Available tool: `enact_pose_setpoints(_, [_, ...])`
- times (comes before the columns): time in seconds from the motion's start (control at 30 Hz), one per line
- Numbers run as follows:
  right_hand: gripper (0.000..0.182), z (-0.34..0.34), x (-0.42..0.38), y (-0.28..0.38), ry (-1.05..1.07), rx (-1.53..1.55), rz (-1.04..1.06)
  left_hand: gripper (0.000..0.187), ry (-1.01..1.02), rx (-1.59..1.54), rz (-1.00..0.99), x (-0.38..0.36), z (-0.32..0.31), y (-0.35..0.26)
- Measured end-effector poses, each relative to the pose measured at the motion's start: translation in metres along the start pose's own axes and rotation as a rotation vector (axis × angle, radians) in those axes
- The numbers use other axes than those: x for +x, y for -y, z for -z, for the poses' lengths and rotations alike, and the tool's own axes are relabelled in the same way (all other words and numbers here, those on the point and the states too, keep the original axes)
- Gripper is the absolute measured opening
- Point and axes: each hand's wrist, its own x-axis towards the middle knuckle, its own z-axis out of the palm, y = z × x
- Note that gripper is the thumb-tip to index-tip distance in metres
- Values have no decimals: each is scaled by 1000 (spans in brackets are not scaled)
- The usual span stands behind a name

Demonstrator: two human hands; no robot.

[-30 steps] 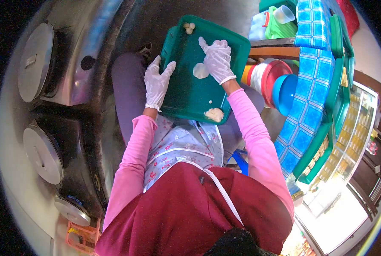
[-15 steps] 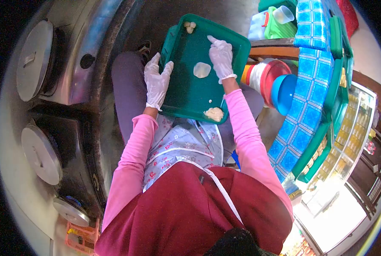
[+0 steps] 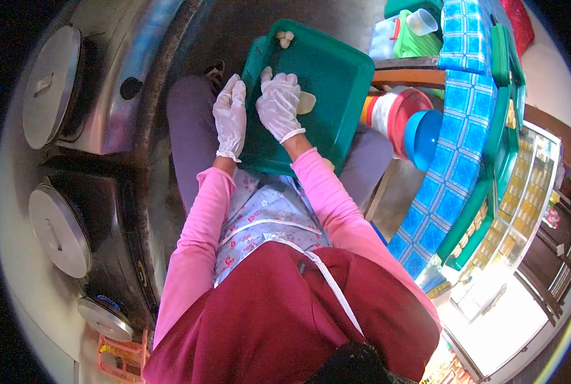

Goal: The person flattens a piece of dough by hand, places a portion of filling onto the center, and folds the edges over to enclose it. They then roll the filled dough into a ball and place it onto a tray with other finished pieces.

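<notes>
A green tray [image 3: 336,67] lies across my lap. My left hand [image 3: 229,121], in a thin clear glove, rests along the tray's left rim with fingers stretched out. Over the tray, my gloved right hand [image 3: 279,105] has curled fingers; whatever they may hold is hidden. Just right of it lies a flat, pale round of dough [image 3: 307,102], partly covered by the hand. Several small dough balls [image 3: 285,38] sit in the tray's far left corner. Near the close edge, my right forearm hides most of a dough lump [image 3: 329,164].
At right stands a table with a blue checked cloth [image 3: 452,134], holding green trays [image 3: 471,237] with pale pieces. Below its edge are a blue bowl [image 3: 424,141] and a red tub [image 3: 408,105]. Lidded metal pots [image 3: 60,230] stand at left.
My right hand has moved left across the tray, from right of the dough round to its left side. My left hand's thumb has drawn in toward its fingers.
</notes>
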Motion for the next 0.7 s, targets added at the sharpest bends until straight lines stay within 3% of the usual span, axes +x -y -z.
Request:
enact_pose_setpoints(0.03, [51, 0, -1, -1, -20, 29, 2, 51, -4, 34, -8, 1, 0, -6])
enact_pose_setpoints(0.17, [50, -10, -5, -23, -128, 321, 62, 70, 57, 597, -397, 34, -10, -19])
enact_pose_setpoints(0.2, [47, -15, -12, -28, -259, 474, 55, 75, 71, 674, -446, 42, -18, -21])
enact_pose_setpoints(0.27, [45, -7, -32, -38, -300, 468, -45, 77, 130, 878, -444, 48, -34, -39])
enact_pose_setpoints(0.4, [38, -13, -70, -55, -496, 757, -229, 61, 252, 979, -408, 76, -49, -11])
enact_pose_setpoints(0.43, [37, -12, -73, -61, -484, 776, -261, 51, 251, 998, -381, 74, -51, -19])
enact_pose_setpoints(0.57, [34, -11, -78, -79, -477, 861, -324, 36, 247, 1007, -414, 81, -49, -18])
enact_pose_setpoints(0.7, [37, -11, -81, -81, -519, 891, -336, 32, 264, 1074, -531, 83, -49, -19])
